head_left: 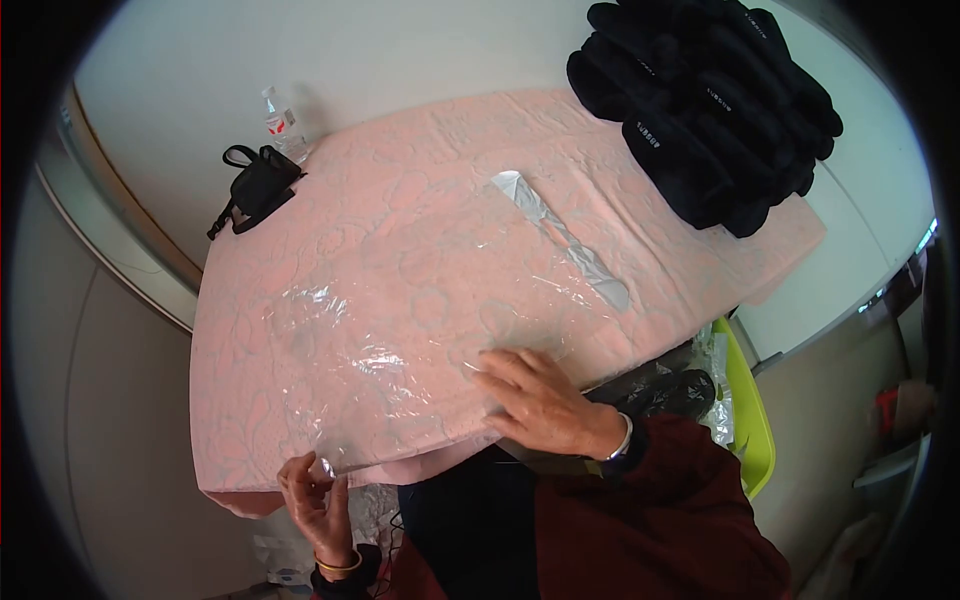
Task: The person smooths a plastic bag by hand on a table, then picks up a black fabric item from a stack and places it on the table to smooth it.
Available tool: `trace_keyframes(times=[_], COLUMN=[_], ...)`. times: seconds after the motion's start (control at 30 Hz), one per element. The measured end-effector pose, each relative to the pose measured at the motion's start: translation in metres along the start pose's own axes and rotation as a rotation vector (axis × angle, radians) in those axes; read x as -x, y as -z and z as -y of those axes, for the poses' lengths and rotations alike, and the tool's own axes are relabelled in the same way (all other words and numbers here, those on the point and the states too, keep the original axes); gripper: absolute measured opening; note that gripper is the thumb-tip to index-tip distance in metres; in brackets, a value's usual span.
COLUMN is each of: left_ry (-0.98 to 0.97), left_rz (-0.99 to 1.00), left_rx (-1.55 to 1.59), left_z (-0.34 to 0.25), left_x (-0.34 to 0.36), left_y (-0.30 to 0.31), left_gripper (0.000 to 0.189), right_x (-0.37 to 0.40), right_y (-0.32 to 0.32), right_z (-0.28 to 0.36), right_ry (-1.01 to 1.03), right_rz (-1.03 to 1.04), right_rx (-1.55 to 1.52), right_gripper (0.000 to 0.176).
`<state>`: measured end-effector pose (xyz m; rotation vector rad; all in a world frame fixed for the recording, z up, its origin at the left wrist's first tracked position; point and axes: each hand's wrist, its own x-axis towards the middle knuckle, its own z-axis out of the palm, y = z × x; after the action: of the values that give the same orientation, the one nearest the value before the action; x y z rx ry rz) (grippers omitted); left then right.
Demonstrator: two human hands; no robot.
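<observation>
A clear plastic bag (pixel 375 355) lies spread over the pink patterned cloth (pixel 240 420) on the table. At the table's front edge, my left hand (pixel 318 505) is closed on a lower corner of the bag, thumb against fingers. My right hand (pixel 545 405) rests palm down near the bag's right side, its fingers stretched out and a little apart. Beyond the right hand lies a crumpled silvery-white strip (pixel 565 240), slanting across the cloth.
A pile of black padded items with white lettering (pixel 710 110) sits at the back right. A black pouch (pixel 262 185) and a plastic bottle (pixel 283 125) stand at the back left. A green bin (pixel 745 410) with black items and plastic is below the right edge.
</observation>
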<state>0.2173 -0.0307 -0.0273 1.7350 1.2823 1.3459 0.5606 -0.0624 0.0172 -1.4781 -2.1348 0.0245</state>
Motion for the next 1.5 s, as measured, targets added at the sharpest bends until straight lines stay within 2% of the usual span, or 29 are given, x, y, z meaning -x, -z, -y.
trace_keyframes(times=[0.03,0.07,0.17,0.3,0.33,0.4,0.43,0.57,0.67,0.7,0.8,0.87,0.97,1.03,1.07,1.13,1.3,1.37,1.5], left_ry=[-0.071,-0.061,-0.386,-0.474,-0.475,-0.345,-0.347,-0.331,-0.254,-0.258,-0.402,-0.453,-0.495,-0.509,-0.500,-0.584,-0.663,-0.669,-0.619], left_rz=[0.008,0.003,-0.029,-0.074,-0.073,-0.151,-0.149,-0.186,-0.095,-0.090,-0.165,0.002,0.344,0.458,0.442,0.539,0.570,0.574,0.606], left_rx=[-0.084,-0.098,-0.580,-0.534,-0.532,-0.615,-0.603,-0.778,-1.066,-1.068,-1.132,-0.817,-0.724,-0.610,-0.633,-0.561,-0.648,-0.578,-0.421], left_z=[-0.004,-0.009,-0.028,-0.006,-0.004,0.000,0.006,0.022,0.015,0.012,-0.017,-0.027,-0.062,-0.062,-0.062,-0.064,-0.067,-0.076,-0.077], left_x=[-0.005,-0.008,-0.013,-0.025,-0.030,-0.041,-0.046,-0.051,-0.049,-0.050,-0.051,-0.045,-0.030,-0.026,-0.026,-0.025,-0.024,-0.019,-0.018], left_y=[0.002,-0.001,-0.014,0.004,0.013,0.035,0.043,0.063,0.061,0.060,0.044,0.026,-0.030,-0.064,-0.074,-0.092,-0.121,-0.140,-0.169], left_gripper=[0.061,0.061,0.045,0.035,0.035,0.029,0.029,0.025,0.031,0.031,0.049,0.066,0.078,0.082,0.082,0.085,0.086,0.089,0.099], right_x=[0.001,0.002,0.004,0.009,0.010,0.008,0.010,0.026,0.026,0.026,0.025,0.023,0.028,0.027,0.029,0.028,0.016,0.010,0.009], right_y=[0.000,0.001,0.005,0.005,0.007,0.019,0.025,0.020,0.020,0.021,0.029,0.030,0.024,0.021,0.021,0.023,0.025,0.015,0.001], right_z=[-0.004,-0.005,-0.006,-0.002,-0.008,-0.025,-0.032,-0.060,-0.057,-0.055,-0.040,-0.026,0.004,0.001,-0.004,-0.011,-0.026,-0.026,-0.021], right_ry=[0.026,0.032,-0.016,0.062,0.060,0.044,0.038,-0.097,-0.102,-0.104,-0.114,-0.085,-0.066,-0.040,-0.056,-0.068,0.039,0.107,0.039], right_rz=[-0.039,-0.033,0.034,0.110,0.110,-0.004,-0.061,-0.045,-0.059,-0.069,-0.052,-0.040,0.143,0.155,0.171,0.196,0.213,0.244,0.267], right_rx=[0.008,-0.008,0.010,-0.226,-0.224,-0.053,0.037,0.116,0.175,0.205,0.125,0.059,0.028,0.027,0.059,0.089,0.208,0.251,0.074], right_gripper=[0.057,0.057,0.057,0.055,0.055,0.053,0.052,0.049,0.049,0.049,0.051,0.052,0.057,0.058,0.059,0.060,0.058,0.060,0.069])
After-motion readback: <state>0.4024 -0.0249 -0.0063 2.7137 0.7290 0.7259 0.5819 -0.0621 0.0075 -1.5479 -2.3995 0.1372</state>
